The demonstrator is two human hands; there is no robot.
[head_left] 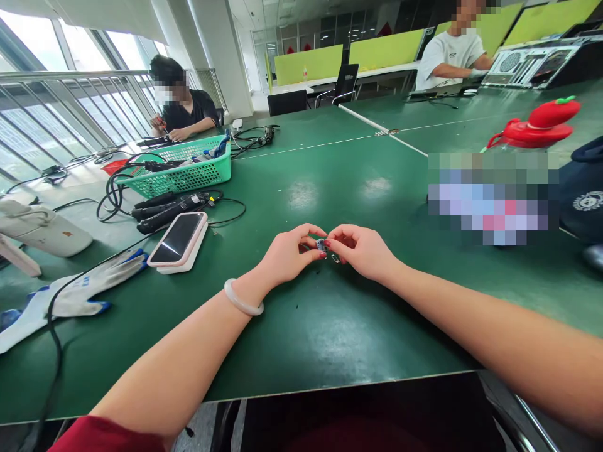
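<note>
My left hand point(293, 252) is closed in a pinch on a small electronic part point(321, 245), dark with pale markings; its exact kind is too small to tell. From the other side my right hand point(362, 249) meets it, thumb and forefinger pinched at the part's edge. A tiny rectangular metallic piece point(335, 258) shows just below the right fingertips; whether it is held or lies on the table I cannot tell. Both hands are over the green table point(301, 339) near its front edge.
To the left are a phone point(178, 238) on a pale box, work gloves point(89, 292), cables and a green basket point(183, 169) of tools. A red-lidded bottle point(532, 135) stands right, by a dark bag point(584, 188). Two people point(193, 110) work across the table, one beside a computer case point(530, 68).
</note>
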